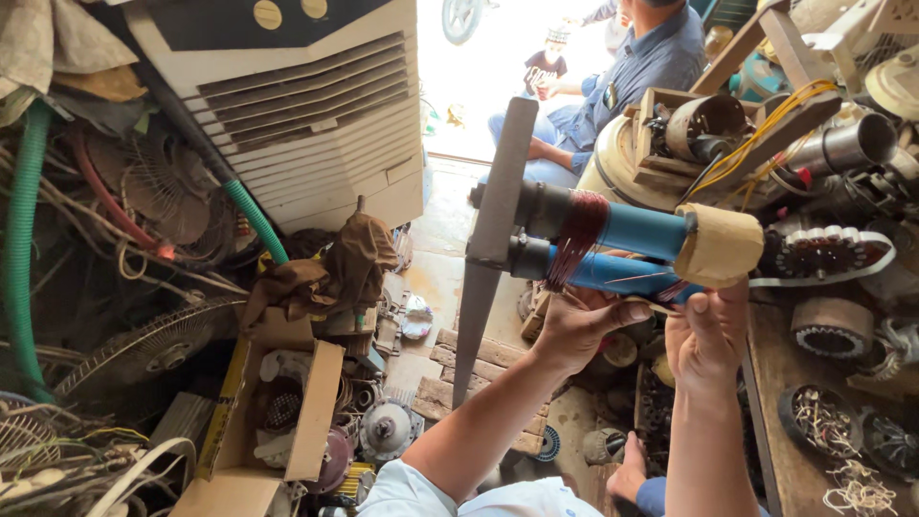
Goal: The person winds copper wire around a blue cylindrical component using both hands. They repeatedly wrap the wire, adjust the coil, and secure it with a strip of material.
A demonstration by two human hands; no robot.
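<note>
Fingers (613, 311) of the left hand (579, 325) curl shut around the underside of a blue winding form (632, 235), thumb lying along its lower tube; the right hand (706, 335) closes just beside it, thumb up against the tan end block (720, 245), pinching thin copper wire (580, 235). That form sits above both hands, level, with a grey metal bar (498, 220) crossing its far end. Largest nearby is the white air cooler (306, 105), then a cardboard box (278, 421) on the floor, then motor cores (831, 327) on the counter (780, 383) at right
</note>
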